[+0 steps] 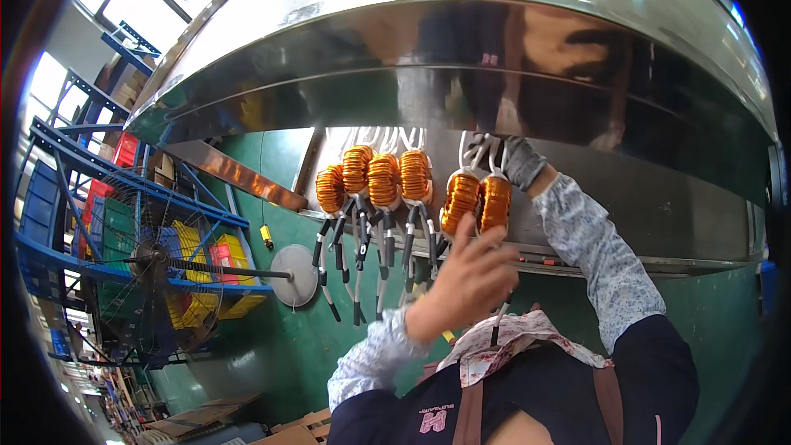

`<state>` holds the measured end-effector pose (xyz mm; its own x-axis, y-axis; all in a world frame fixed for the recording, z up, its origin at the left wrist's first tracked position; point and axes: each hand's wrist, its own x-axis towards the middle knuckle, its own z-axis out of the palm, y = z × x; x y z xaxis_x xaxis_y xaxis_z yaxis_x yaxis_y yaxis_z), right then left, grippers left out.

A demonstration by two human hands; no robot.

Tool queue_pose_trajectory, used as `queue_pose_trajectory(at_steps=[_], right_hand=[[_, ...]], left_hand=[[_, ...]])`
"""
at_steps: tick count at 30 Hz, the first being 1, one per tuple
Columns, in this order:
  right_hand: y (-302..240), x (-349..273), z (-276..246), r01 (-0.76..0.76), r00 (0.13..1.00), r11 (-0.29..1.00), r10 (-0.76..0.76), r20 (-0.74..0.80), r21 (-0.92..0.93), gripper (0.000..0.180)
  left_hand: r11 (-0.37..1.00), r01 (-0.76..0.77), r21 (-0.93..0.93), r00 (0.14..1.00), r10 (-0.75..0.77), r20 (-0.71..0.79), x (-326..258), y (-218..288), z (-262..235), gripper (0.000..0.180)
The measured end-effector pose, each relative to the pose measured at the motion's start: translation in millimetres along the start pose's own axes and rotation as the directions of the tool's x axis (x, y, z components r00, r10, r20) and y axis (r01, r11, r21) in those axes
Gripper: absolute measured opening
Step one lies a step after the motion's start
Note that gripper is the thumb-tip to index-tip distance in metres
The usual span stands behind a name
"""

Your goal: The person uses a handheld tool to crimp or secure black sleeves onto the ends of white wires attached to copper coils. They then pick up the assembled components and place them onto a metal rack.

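Observation:
Two copper-wound toroidal coils hang side by side below the metal hood: a left coil (pixel 460 203) and a right coil (pixel 495 203). My right hand (pixel 524 163), in a grey glove, is closed around the white leads (pixel 484 154) at their tops; its fingertips are partly hidden. Bare and slightly blurred, my left hand (pixel 471 278) is at the coils' lower ends with its fingers stretched out. Whether it touches them I cannot tell. Further left hang several similar coils (pixel 384 180), with black-and-white sleeved leads (pixel 383 255) dangling beneath.
A shiny metal hood (pixel 395 41) spans the view above my hands, over a metal tray (pixel 568 227). At the left, a wire-caged fan (pixel 152 257) stands before blue shelving (pixel 49 148) with coloured bins (pixel 191 251). Its round base (pixel 294 276) rests on the green floor (pixel 272 346).

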<state>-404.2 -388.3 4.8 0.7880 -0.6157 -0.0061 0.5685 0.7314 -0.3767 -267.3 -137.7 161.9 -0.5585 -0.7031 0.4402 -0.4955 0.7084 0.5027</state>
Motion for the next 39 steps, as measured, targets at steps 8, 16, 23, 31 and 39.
queue_pose_trajectory(at_steps=[8,16,23,31,39], right_hand=[[29,-140,147,0.439,0.889,0.892,-0.449,-0.095,-0.106,0.04],[39,-342,154,0.607,0.574,0.636,-0.765,-0.291,-0.475,0.038],[57,-480,93,0.827,0.356,0.423,-0.904,-0.238,-0.37,0.041],[125,-444,130,0.9,0.313,0.392,-0.886,-0.344,-0.192,0.037],[125,-324,113,0.901,0.378,0.432,-0.832,-0.406,-0.047,0.031]], left_hand=[[0.105,0.559,-0.823,0.79,-0.369,0.489,-40,53,179,0.04],[0.243,0.621,-0.745,0.765,-0.396,0.508,-33,91,213,0.045],[0.469,0.665,-0.581,0.727,-0.229,0.647,6,152,162,0.041],[0.38,-0.036,-0.924,0.992,-0.102,-0.081,59,136,150,0.08],[-0.356,0.222,-0.908,0.957,-0.101,0.274,164,-20,160,0.047]])
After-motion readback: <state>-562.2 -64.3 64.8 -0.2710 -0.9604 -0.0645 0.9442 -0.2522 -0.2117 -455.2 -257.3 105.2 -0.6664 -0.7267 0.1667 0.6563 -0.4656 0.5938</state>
